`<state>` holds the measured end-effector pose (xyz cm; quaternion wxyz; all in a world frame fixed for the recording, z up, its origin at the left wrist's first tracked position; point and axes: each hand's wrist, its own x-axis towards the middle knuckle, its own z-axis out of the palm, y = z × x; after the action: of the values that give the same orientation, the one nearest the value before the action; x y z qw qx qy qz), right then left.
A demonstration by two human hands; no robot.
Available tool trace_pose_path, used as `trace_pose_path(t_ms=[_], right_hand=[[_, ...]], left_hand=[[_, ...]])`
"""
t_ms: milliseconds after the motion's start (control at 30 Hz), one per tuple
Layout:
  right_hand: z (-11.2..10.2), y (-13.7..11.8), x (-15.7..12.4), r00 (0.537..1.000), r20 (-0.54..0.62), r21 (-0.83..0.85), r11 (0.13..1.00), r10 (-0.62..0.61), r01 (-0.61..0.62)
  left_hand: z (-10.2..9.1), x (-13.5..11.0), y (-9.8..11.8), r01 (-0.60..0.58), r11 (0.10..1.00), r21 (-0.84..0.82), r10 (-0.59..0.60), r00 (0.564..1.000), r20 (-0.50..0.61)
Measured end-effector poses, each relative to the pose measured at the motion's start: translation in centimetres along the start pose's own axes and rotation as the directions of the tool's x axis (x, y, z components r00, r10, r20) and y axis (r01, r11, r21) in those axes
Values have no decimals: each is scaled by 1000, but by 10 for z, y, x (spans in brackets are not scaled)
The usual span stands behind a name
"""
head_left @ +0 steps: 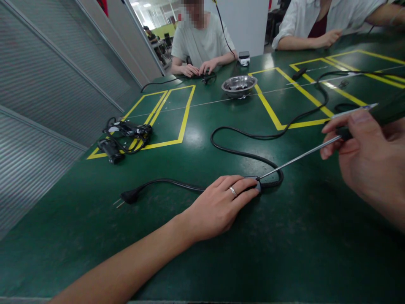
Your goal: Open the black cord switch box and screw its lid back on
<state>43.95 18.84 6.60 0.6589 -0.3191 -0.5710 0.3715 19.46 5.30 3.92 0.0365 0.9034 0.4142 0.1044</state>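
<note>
My left hand (218,207), with a ring on one finger, lies closed over a small grey-black inline cord switch (258,185) on the table, hiding most of it. A black power cord (177,182) runs out of the switch on both sides. Its two-pin plug (129,196) lies to the left. In my right hand (367,147) is a screwdriver (300,157) with a long thin shaft. The shaft slants down to the left, and its tip meets the switch's right end. A slim, pale pen-like object (354,110) also shows at my right fingers.
A metal bowl (232,90) with small parts stands farther back. Tangled black cords (129,131) and a black cylindrical piece (110,151) lie at left. Yellow tape (185,120) marks the green table. Across it, a person's hands (199,69) handle a cord; another person (322,40) sits at right.
</note>
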Motion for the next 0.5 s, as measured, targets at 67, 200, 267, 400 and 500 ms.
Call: trace_pose_path(t_ms=[67,200,267,400,500], right_hand=[[-1,2,0,1000,-2,-1,1000,-6,6],[-4,2,-1,996,69,210,975,56,-69],[-4,0,-2,993,89,233,967,82,-100],[2,-5,-4,996,-10,14,996,86,-86],[5,-3,-3,985,-77,-9,988,155,-157]], left_hand=[[0,0,0,2,1000,-1,-2,1000,-1],[0,0,0,5,1000,-2,-5,1000,-3],[0,0,1,13,1000,-2,-13,1000,-7],[0,0,2,36,999,5,-36,999,0],[0,2,1,32,999,35,-32,999,1]])
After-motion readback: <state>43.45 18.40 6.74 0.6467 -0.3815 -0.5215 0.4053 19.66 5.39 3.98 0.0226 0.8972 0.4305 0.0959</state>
